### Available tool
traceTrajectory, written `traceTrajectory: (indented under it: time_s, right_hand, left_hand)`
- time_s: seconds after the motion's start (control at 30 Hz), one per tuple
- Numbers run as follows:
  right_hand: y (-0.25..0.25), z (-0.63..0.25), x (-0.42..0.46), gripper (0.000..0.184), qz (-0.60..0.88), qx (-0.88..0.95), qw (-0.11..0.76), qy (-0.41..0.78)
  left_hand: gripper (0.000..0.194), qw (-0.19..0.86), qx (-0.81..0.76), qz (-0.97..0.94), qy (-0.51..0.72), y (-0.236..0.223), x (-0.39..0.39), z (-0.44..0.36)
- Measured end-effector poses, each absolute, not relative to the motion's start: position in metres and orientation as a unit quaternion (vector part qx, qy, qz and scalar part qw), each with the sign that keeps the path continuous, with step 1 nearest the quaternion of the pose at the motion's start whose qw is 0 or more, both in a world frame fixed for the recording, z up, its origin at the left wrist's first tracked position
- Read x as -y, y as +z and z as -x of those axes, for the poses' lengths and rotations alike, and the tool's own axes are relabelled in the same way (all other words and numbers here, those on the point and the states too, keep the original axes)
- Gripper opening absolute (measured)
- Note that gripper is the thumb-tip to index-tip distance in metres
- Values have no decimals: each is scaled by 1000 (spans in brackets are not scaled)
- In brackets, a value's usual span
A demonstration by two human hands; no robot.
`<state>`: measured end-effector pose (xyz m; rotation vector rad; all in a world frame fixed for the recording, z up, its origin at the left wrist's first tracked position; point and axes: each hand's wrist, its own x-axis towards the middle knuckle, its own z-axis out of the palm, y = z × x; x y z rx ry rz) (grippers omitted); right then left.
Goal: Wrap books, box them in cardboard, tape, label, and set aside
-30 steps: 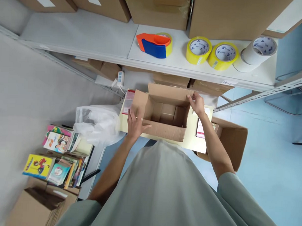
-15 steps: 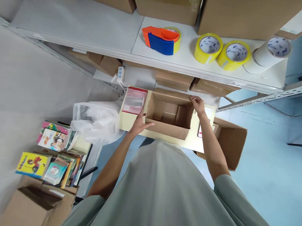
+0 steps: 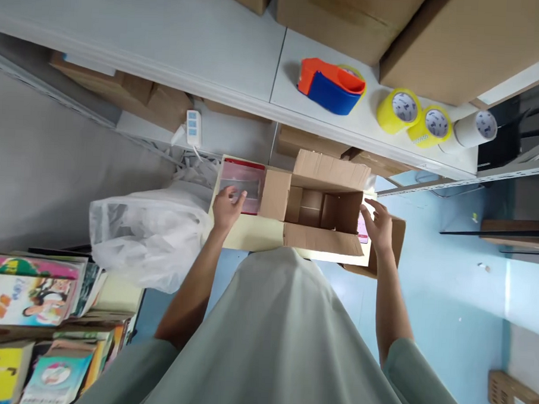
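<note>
One open ctn point(image 3: 311, 208); L hand point(image 3: 228, 211) sits at its 9 o'clock, loose over pink pkt point(image 3: 253, 183). R hand point(image 3: 379, 223), 3 o'clock: can't tell grip.

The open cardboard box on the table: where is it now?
In the head view, the open cardboard box is right of centre, between the left hand and the right hand, with a red-edged item by its left flap.

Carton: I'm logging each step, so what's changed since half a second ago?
The carton sits further right on the table, its flaps spread outward. The left hand moved off it, leftward over the pink item; the right hand left the far corner for its right end. Tape rolls stayed put.
</note>
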<state>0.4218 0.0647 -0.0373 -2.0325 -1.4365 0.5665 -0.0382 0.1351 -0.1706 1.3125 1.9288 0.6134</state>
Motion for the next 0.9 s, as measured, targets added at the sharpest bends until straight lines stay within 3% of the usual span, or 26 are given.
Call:
traceTrajectory:
  time_s: [0.1, 0.23, 0.63, 0.77, 0.9]
  right_hand:
    - [-23, -393, -43, 56, 778, 520, 283, 211]
    - [-15, -367, -19, 57, 805, 477, 282, 210]
    - [0, -346, 20, 52, 838, 418, 284, 208]
    - [3, -343, 11, 54, 828, 411, 306, 228]
    - [0, -349, 1, 54, 808, 433, 319, 240]
  left_hand:
    - [47, 349, -800, -459, 166, -203, -164, 67]
    - [59, 369, -808, -430, 162, -230, -184, 80]
    - [78, 416, -817, -385, 109, -239, -213, 96]
    - [70, 391, -817, -417, 81, -230, -206, 91]
    - [44, 354, -814, -457, 54, -212, -199, 86]
